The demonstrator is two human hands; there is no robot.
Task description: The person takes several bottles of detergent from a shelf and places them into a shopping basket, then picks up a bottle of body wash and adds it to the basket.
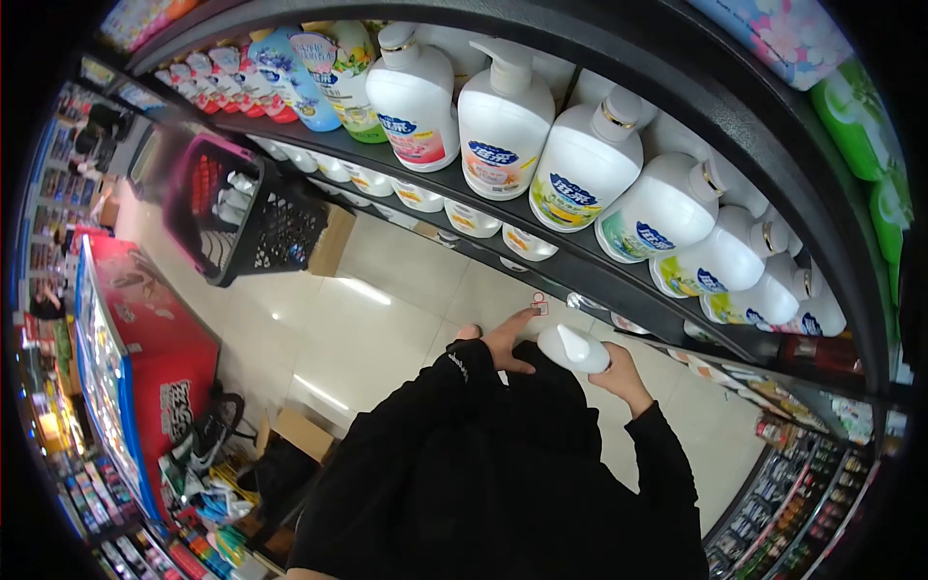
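Note:
A white pump bottle (570, 348) is seen from above, in front of the body, with my right hand (623, 375) wrapped round its side. To the left of the bottle, my left hand (507, 342) has its fingers apart and holds nothing. Beyond both hands, large white pump bottles (505, 130) with blue labels stand in a row on a dark shelf (348, 155). Blue, green and red bottles stand further left on that shelf.
A black basket with a pink rim (184, 227) holds white bottles at the left, beside a cardboard box (333, 240). A red chest with a blue edge (159, 358) stands at the far left. An open cardboard box (303, 435) is at the lower left.

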